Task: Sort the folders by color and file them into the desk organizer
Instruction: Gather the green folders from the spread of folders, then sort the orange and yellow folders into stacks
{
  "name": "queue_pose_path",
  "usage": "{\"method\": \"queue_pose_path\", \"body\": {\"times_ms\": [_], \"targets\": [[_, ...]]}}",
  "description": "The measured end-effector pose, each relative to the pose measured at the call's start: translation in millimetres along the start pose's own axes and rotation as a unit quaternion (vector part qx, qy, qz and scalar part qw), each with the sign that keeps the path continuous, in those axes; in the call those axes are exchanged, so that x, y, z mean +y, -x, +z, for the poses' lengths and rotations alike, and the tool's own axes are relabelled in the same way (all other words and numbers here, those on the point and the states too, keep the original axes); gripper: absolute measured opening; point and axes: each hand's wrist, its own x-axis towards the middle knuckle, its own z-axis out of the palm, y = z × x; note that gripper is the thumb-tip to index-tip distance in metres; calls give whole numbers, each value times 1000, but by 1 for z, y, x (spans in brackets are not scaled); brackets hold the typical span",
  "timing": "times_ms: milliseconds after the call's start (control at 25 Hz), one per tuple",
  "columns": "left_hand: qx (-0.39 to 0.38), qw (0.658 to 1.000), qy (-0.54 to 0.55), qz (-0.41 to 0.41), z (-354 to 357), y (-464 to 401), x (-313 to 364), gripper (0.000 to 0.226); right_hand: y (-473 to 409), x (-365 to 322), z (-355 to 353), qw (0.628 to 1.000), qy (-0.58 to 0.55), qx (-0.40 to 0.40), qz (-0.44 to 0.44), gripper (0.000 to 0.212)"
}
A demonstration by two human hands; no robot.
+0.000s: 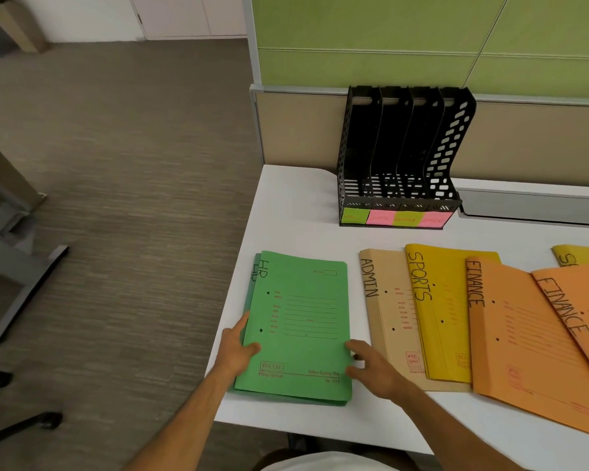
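Observation:
A stack of green folders (pixel 303 321) marked HR lies at the desk's left front. My left hand (pixel 237 348) grips its left edge, thumb on top. My right hand (pixel 371 367) touches its right edge with fingers spread; whether it grips is unclear. To the right lie a tan ADMIN folder (pixel 390 321), a yellow SPORTS folder (pixel 449 314) and two orange FINANCE folders (pixel 524 351) overlapping each other. Another yellow folder (pixel 580 254) pokes in at the right edge. The black desk organizer (pixel 402 154) stands at the back, its slots holding nothing, with green and pink sticky labels (pixel 397 217) on its front.
The white desk (pixel 286 212) ends just left of the green stack, with carpet floor beyond. A grey cable tray (pixel 531 205) sits right of the organizer. A green partition wall rises behind. Chair legs (pixel 14 423) and another desk's foot stand on the floor at left.

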Motion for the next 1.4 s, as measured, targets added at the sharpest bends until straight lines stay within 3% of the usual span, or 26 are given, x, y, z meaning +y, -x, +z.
{"method": "queue_pose_path", "body": {"times_ms": [160, 400, 680, 960, 1400], "targets": [[19, 1000, -15, -18, 3, -3, 5, 91, 0, -2, -1, 1000, 19, -4, -1, 58], [94, 983, -158, 13, 18, 6, -3, 81, 7, 5, 3, 999, 54, 0, 0, 71], [44, 976, -183, 114, 54, 16, 13, 90, 19, 16, -2, 996, 76, 49, -19, 71], [-6, 971, -190, 143, 113, 34, 36, 92, 52, 54, -29, 988, 121, 90, -30, 71], [-25, 973, -170, 157, 254, 115, 76, 80, 144, 151, -111, 989, 74, 122, -26, 66]]}}
